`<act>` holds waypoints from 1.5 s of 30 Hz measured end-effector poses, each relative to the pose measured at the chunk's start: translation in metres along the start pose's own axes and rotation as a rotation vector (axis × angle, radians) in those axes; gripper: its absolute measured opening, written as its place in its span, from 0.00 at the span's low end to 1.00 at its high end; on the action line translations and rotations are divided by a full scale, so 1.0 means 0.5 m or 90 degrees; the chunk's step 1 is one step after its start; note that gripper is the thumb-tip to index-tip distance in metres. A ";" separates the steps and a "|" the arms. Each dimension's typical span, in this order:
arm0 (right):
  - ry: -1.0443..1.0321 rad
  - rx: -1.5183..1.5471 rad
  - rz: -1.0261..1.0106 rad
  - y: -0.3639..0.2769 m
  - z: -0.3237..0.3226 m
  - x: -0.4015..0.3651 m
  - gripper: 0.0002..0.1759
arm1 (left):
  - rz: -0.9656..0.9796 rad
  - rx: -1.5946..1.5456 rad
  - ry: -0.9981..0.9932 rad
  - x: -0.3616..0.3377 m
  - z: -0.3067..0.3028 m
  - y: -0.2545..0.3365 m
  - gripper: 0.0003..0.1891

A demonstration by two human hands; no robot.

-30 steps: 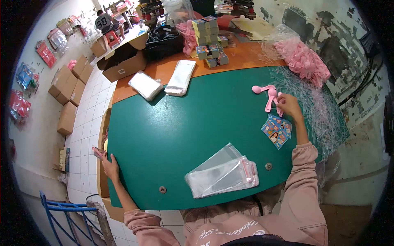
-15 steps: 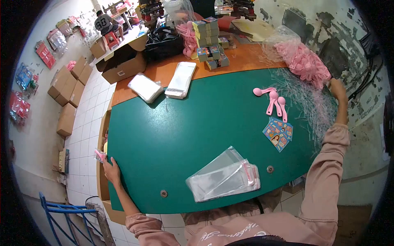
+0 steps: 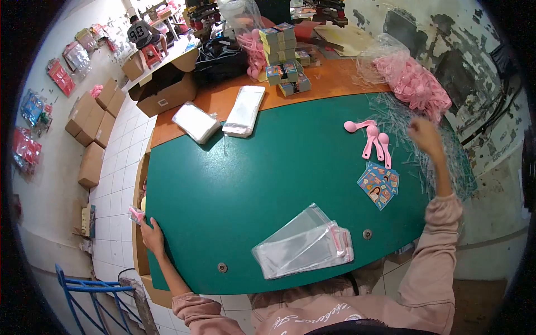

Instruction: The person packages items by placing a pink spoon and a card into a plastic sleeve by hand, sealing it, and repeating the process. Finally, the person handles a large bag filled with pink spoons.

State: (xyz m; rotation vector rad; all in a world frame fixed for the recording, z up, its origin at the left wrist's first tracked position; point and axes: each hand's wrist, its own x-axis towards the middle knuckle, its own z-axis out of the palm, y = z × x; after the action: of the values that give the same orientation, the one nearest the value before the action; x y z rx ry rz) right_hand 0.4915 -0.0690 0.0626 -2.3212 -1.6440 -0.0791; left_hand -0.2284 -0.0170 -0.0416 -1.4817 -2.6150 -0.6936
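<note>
Past the table's left edge, my left hand (image 3: pixel 152 235) is closed on a packed pink spoon (image 3: pixel 135 214) in a clear bag. My right hand (image 3: pixel 426 137) is over the heap of clear plastic strips (image 3: pixel 452 151) on the right; its fingers are blurred. Just left of it lie several loose pink spoons (image 3: pixel 372 140). Below these are fanned blue picture cards (image 3: pixel 379 184). Clear plastic bags (image 3: pixel 304 245) lie overlapped near the table's front edge.
A big bag of pink spoons (image 3: pixel 410 78) sits at the back right. Bundled card stacks (image 3: pixel 279 50), two piles of white packets (image 3: pixel 196 121) and an open cardboard box (image 3: pixel 167 97) stand farther back. A person (image 3: pixel 142 33) sits at the far left.
My right hand has moved left, from the right end of the strip heap toward the loose spoons. My left hand stays by the table edge with the packed spoon.
</note>
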 end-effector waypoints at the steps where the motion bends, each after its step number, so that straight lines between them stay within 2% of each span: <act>1: -0.069 0.096 -0.040 -0.057 0.008 -0.026 0.14 | -0.013 0.004 0.005 -0.004 -0.004 0.009 0.21; 2: -0.060 0.068 -0.054 -0.089 0.032 -0.043 0.15 | -0.011 0.004 0.005 0.004 0.010 -0.005 0.21; 4: -0.052 0.043 -0.069 -0.136 0.068 -0.067 0.17 | 0.124 -0.060 0.242 0.031 0.043 -0.052 0.17; 5: -0.042 0.021 -0.064 -0.155 0.074 -0.076 0.18 | 0.124 -0.059 0.244 0.024 0.035 -0.041 0.17; 7: -0.047 -0.014 -0.048 -0.157 0.094 -0.074 0.21 | 0.200 -0.141 0.238 -0.015 0.001 0.034 0.13; 9: -0.030 -0.038 -0.036 -0.123 0.134 -0.060 0.19 | 0.235 -0.331 0.068 -0.099 -0.068 0.176 0.10; 11: -0.019 -0.066 -0.029 -0.120 0.127 -0.052 0.18 | 0.369 -0.337 -0.093 -0.168 -0.108 0.276 0.10; 13: 0.046 -0.118 0.049 -0.138 0.085 -0.044 0.14 | 0.553 -0.348 -0.215 -0.224 -0.102 0.342 0.12; 14: 0.045 -0.120 0.045 -0.119 0.081 -0.033 0.14 | 0.586 -0.334 -0.280 -0.258 -0.102 0.374 0.13; 15: 0.116 -0.130 0.013 -0.082 0.075 -0.020 0.13 | 0.620 -0.318 -0.346 -0.292 -0.101 0.402 0.15; 16: 0.187 -0.139 -0.019 -0.062 0.072 -0.014 0.13 | 0.624 -0.301 -0.377 -0.323 -0.093 0.425 0.16; 17: 0.188 -0.140 -0.020 -0.068 0.058 -0.015 0.13 | 0.630 -0.285 -0.408 -0.345 -0.084 0.441 0.18; 19: 0.383 -0.157 -0.086 -0.096 0.004 -0.025 0.11 | 0.659 -0.255 -0.397 -0.368 -0.043 0.454 0.19; 20: 0.382 -0.158 -0.089 -0.117 -0.016 -0.032 0.11 | 0.692 -0.221 -0.385 -0.373 -0.030 0.458 0.21; 21: 0.388 -0.053 -0.145 -0.144 -0.031 -0.044 0.10 | 0.625 -0.290 -0.501 -0.373 -0.029 0.461 0.19; 22: 0.390 0.054 -0.198 -0.172 -0.038 -0.058 0.09 | 0.624 -0.288 -0.504 -0.368 -0.023 0.463 0.19; 23: 0.387 0.056 -0.196 -0.199 -0.038 -0.072 0.09 | 0.616 -0.330 -0.571 -0.356 -0.015 0.465 0.18; 25: 0.197 0.348 -0.081 -0.253 -0.032 -0.099 0.08 | 0.588 -0.376 -0.672 -0.337 -0.017 0.471 0.14; 26: 0.198 0.350 -0.081 -0.275 -0.022 -0.106 0.08 | 0.588 -0.374 -0.672 -0.337 -0.022 0.471 0.14; 28: 0.093 0.655 -0.118 -0.312 0.001 -0.114 0.08 | 0.625 -0.327 -0.558 -0.341 -0.028 0.467 0.14; 29: 0.092 0.658 -0.119 -0.324 0.003 -0.117 0.08 | 0.624 -0.324 -0.556 -0.350 -0.027 0.463 0.14; 31: -0.005 0.711 -0.087 -0.342 0.005 -0.120 0.08 | 0.642 -0.339 -0.421 -0.370 -0.021 0.454 0.14; 32: -0.007 0.711 -0.087 -0.342 0.006 -0.118 0.08 | 0.640 -0.340 -0.421 -0.367 -0.021 0.453 0.14; 34: -0.101 0.732 -0.074 -0.334 0.008 -0.117 0.08 | 0.610 -0.438 -0.589 -0.361 -0.018 0.456 0.14; 37: -0.135 0.770 -0.093 -0.334 0.029 -0.123 0.09 | 0.604 -0.431 -0.660 -0.351 -0.016 0.458 0.15; 42: -0.115 0.786 -0.067 -0.357 0.082 -0.151 0.08 | 0.565 -0.493 -0.636 -0.333 -0.022 0.455 0.15; 44: -0.020 0.787 -0.093 -0.360 0.109 -0.159 0.07 | 0.465 -0.556 -0.685 -0.329 -0.019 0.454 0.15; 45: 0.012 0.814 -0.085 -0.368 0.118 -0.165 0.06 | 0.465 -0.555 -0.686 -0.326 -0.023 0.455 0.15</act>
State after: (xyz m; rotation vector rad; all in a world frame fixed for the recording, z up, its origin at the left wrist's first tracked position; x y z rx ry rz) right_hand 0.2843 -0.0727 0.0269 -1.2094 -1.2101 0.7006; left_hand 0.0454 -0.0528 0.0062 -3.6007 -1.7924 -1.2163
